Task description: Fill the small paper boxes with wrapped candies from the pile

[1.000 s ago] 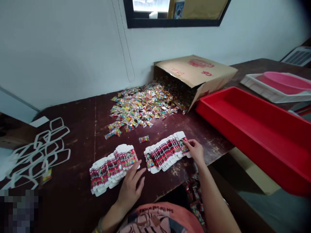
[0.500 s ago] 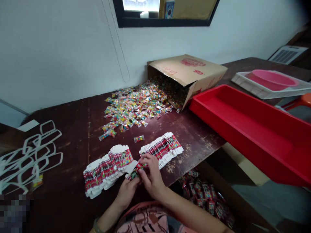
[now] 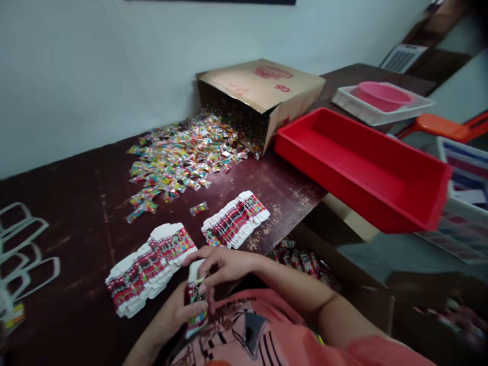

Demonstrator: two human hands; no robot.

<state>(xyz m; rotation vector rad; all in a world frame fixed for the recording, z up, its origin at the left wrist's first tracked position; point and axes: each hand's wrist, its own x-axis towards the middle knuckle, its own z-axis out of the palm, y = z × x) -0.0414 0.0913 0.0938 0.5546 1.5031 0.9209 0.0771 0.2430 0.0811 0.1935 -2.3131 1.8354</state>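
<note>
Head view. We hold one printed card close to the body, at the near edge of the table. The left hand clasps the card from below; the fingers of the right hand pinch its upper edge. Two fanned card stacks lie on the table: the left stack just beside the hands, the right stack slightly beyond. One loose candy packet lies between the stacks and the candy pile spilling from the tipped cardboard box. A red tray overhangs the table's right side. To work the card well, we judge a steady left grip best, with only the right fingertips working its edge.
</note>
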